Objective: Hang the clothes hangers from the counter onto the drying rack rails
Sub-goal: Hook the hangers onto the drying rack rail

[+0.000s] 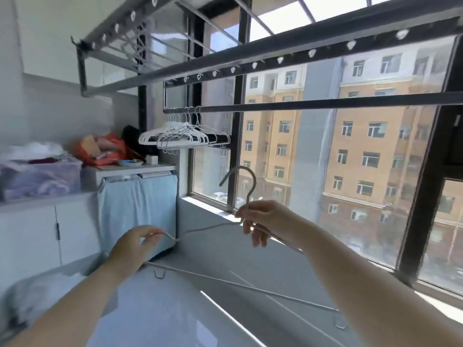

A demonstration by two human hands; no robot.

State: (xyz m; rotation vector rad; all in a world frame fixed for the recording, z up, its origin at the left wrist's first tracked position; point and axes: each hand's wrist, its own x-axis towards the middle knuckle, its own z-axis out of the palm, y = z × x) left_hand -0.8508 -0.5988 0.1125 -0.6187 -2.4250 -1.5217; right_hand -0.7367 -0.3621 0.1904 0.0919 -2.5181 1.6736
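A thin white wire hanger (pixel 213 226) is held upright above the counter (pixel 180 319), hook pointing up. My right hand (pixel 260 219) pinches its neck just under the hook. My left hand (pixel 136 242) pinches the hanger's left shoulder end. The bottom bar runs diagonally below both arms. Above, a dark round rail (pixel 325 104) of the drying rack crosses the window; several white hangers (pixel 180 136) hang bunched at its left end. A flat perforated rack rail (pixel 275 58) runs higher up.
The window frame (pixel 421 201) and sill lie close on the right. At left stand a storage box with fabric (pixel 37 176), a cabinet with clutter (pixel 107 149) on top and a blue curtain (pixel 137 206) below.
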